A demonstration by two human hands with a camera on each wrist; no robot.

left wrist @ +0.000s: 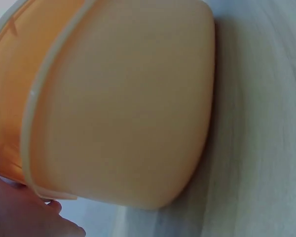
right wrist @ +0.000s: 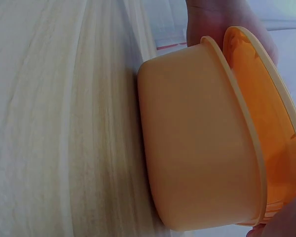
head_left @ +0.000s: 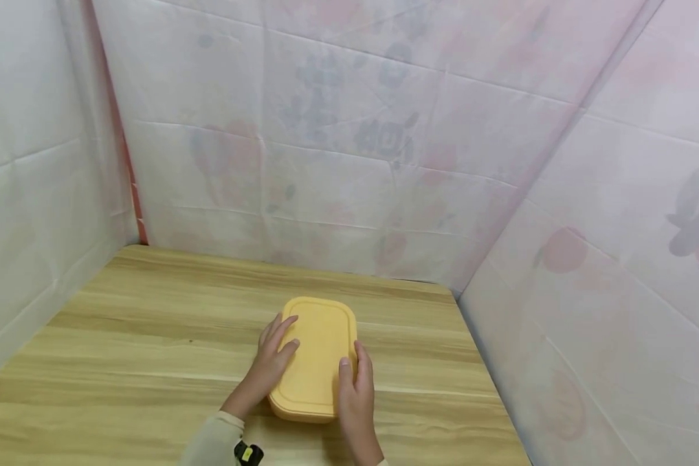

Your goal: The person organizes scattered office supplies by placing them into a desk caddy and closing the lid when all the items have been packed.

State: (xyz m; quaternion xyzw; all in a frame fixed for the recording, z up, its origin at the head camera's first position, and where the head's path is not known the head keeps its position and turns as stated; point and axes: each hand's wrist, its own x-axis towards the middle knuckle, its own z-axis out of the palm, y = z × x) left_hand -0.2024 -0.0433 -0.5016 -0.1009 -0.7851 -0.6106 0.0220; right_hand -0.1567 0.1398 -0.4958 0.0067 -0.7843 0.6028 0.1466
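A yellow rectangular lunch box (head_left: 305,416) with rounded corners stands on the table, its matching lid (head_left: 317,362) over it. In both wrist views a gap runs between the box wall (right wrist: 197,143) and the lid's rim (right wrist: 281,94), and glossy orange shows inside. My left hand (head_left: 270,366) holds the lid at its left edge, with thumb and a finger lying over the top. At the right edge my right hand (head_left: 358,395) grips the lid, thumb on top and fingers down the side. The undersides of both hands are hidden in the head view.
The wood-grain table (head_left: 122,362) extends on both sides of the box. Pale printed sheets (head_left: 338,194) hang behind it, with further sheets at left and right along the table's edges. A dark wrist device (head_left: 248,453) sits by the left sleeve.
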